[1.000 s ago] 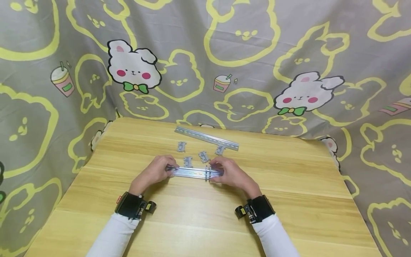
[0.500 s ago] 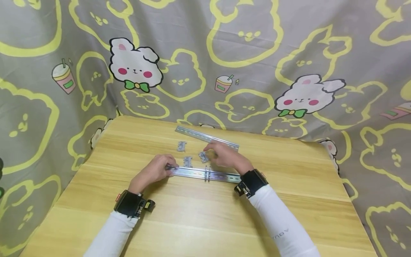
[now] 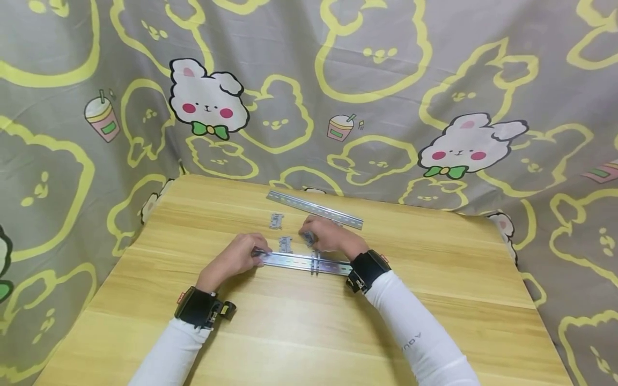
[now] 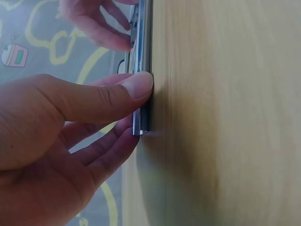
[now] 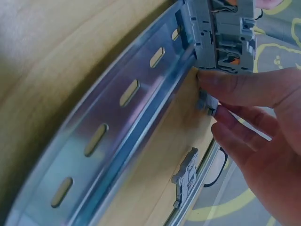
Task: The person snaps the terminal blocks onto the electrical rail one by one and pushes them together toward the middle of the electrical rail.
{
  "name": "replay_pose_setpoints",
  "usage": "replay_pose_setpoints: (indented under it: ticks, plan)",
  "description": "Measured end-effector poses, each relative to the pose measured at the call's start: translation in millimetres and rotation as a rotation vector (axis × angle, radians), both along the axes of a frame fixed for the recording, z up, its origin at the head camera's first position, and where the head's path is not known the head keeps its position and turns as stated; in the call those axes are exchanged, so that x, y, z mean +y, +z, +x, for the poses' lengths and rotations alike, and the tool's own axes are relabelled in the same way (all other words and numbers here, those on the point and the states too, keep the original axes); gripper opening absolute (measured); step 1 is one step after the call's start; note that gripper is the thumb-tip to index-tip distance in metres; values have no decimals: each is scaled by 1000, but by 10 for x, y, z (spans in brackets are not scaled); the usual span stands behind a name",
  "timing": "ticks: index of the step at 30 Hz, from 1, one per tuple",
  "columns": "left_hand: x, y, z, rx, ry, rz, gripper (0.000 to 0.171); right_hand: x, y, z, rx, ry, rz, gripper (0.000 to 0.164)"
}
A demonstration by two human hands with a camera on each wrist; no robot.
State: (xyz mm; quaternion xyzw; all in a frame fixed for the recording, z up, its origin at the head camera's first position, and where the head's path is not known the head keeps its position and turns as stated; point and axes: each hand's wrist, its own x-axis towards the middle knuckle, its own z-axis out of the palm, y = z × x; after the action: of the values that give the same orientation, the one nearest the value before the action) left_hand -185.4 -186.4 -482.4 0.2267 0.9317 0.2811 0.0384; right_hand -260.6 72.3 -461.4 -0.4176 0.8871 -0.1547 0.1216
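Note:
My left hand (image 3: pixel 236 257) grips the left end of a slotted metal DIN rail (image 3: pixel 289 261), thumb on the near edge and fingers on the far side. Two thin grey terminal blocks (image 3: pixel 315 262) stand upright on this rail, right of its middle. Just beyond the rail, my right hand (image 3: pixel 328 234) pinches a loose grey terminal block (image 3: pixel 308 237). In the right wrist view the pinched terminal block (image 5: pixel 207 101) is partly hidden by the thumb, close to a mounted terminal block (image 5: pixel 225 33) with orange parts.
Loose terminal blocks lie behind the rail, one farther back (image 3: pixel 276 221) and one nearer (image 3: pixel 285 244). Another terminal block (image 5: pixel 187 174) lies by a second DIN rail (image 3: pixel 314 209) at the back of the wooden table (image 3: pixel 289 332). A patterned curtain (image 3: pixel 289 107) surrounds the table.
My right hand has let go of the rail, moved back and left past it, and picked up a loose terminal block. My left hand has stayed on the rail's left end.

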Motion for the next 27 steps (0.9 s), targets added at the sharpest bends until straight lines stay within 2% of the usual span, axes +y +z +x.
replay_pose_setpoints:
  ticks: [7,11,14,21,27]
  plan:
    - [7,26,1,-10,7,2,32,15,-3,-16,-1,-11,-19,49]
    - [15,23,15,-23,17,-8,34,104,43,-24,44,-29,-88,48]
    - [18,19,23,-27,18,-11,34,230,127,9,89,-75,-135,52]
    - [13,8,11,-2,3,10,32,605,295,228,120,-171,-245,61]
    - [1,0,18,7,-4,16,31,925,295,451,50,-207,-401,57]
